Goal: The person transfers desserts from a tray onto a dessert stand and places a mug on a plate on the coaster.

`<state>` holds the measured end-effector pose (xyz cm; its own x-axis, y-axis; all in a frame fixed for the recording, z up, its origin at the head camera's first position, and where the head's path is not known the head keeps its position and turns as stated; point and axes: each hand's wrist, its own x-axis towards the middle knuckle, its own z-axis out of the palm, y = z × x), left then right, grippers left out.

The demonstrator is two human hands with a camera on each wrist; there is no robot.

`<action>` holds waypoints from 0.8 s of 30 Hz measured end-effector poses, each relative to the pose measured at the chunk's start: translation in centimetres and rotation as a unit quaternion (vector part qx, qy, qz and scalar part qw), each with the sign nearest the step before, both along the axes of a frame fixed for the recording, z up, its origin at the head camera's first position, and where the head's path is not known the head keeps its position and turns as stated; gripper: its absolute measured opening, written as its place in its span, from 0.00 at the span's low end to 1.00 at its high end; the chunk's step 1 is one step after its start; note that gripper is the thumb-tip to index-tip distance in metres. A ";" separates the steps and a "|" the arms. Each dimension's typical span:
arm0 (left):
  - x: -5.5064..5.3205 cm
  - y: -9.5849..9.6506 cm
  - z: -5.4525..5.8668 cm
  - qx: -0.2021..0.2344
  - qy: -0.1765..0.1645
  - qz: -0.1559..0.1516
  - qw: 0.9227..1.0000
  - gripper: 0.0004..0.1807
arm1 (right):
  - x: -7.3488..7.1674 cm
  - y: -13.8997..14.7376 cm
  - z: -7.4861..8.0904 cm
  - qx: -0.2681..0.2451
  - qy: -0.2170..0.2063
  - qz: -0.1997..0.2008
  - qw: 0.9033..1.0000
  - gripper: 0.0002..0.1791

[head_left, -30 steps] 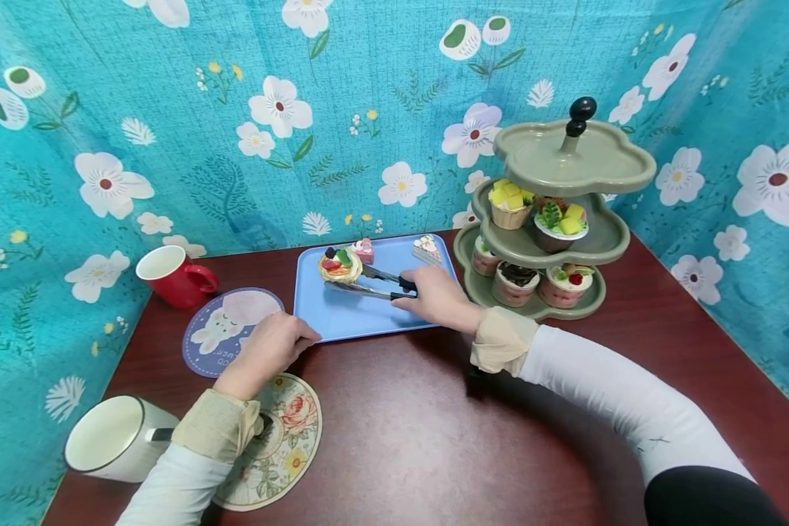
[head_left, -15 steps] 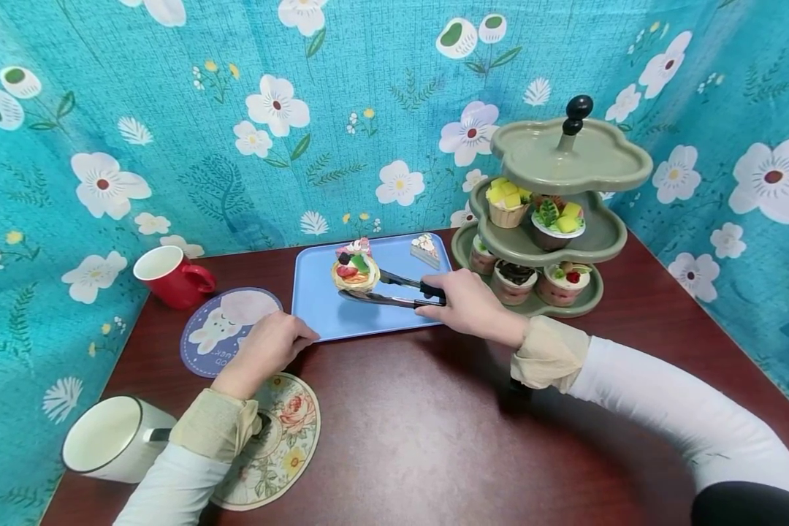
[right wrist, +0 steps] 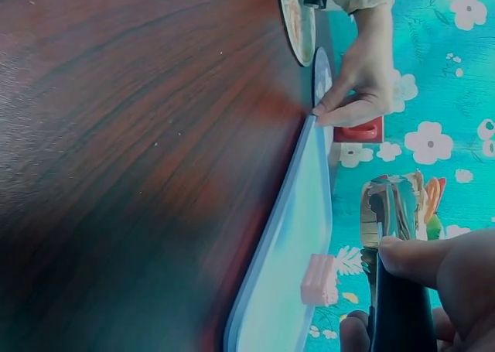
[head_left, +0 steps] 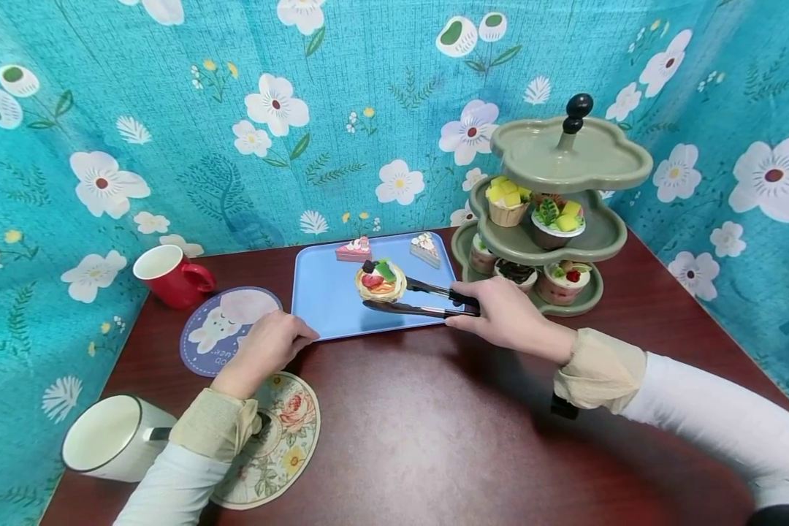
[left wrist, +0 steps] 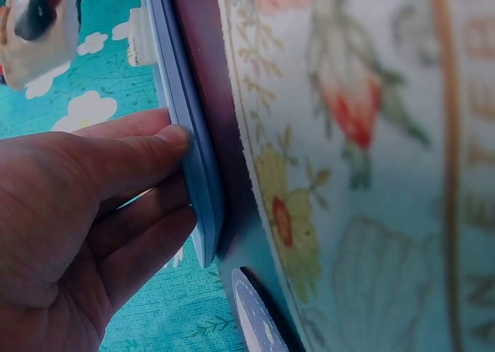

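Observation:
Close to the near left corner of the blue tray (head_left: 329,313), my left hand (head_left: 263,352) pinches the rim; the left wrist view has the thumb (left wrist: 172,139) on one side and fingers behind. My right hand (head_left: 508,313) grips black-handled metal tongs (head_left: 427,301). Between the tong ends is a fruit tart (head_left: 379,281) topped with red, green and dark fruit, held up over the tray. On the tray's far side lie a pink cake slice (head_left: 353,253) and a pale cake slice (head_left: 425,250). In the right wrist view my thumb (right wrist: 418,261) presses the tong handle.
A green three-tier stand (head_left: 572,172) at the right holds several small cakes on its lower two tiers; the top tier is bare. Left are a red mug (head_left: 164,276), a bunny mat (head_left: 226,329), a floral mat (head_left: 296,438) and a white mug (head_left: 115,442).
My right hand has moved right and nearer with the tongs, taking the tart away from the pink slice, which shows fully now. My left hand stays on the tray corner.

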<state>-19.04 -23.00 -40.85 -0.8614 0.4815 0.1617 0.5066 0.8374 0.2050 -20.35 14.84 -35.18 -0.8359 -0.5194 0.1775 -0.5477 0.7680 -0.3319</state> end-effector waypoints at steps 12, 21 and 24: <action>-0.1 -0.1 -0.3 0.004 0.011 -0.006 1.000 0.06 | 2.8 4.1 2.9 -0.008 0.036 -0.022 0.999 0.28; 0.0 -0.1 -0.1 0.004 0.007 0.000 1.000 0.06 | 4.8 8.0 4.8 -0.015 0.089 -0.054 0.994 0.30; 0.1 -0.1 -0.1 0.003 0.008 -0.001 1.000 0.06 | 5.3 9.3 5.2 -0.017 0.093 -0.063 0.994 0.30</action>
<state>-18.95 -23.09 -40.96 -0.8574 0.4825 0.1789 0.5120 0.8350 0.2018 -15.03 24.18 -30.03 -0.8451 -0.4036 0.3507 -0.5020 0.8248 -0.2603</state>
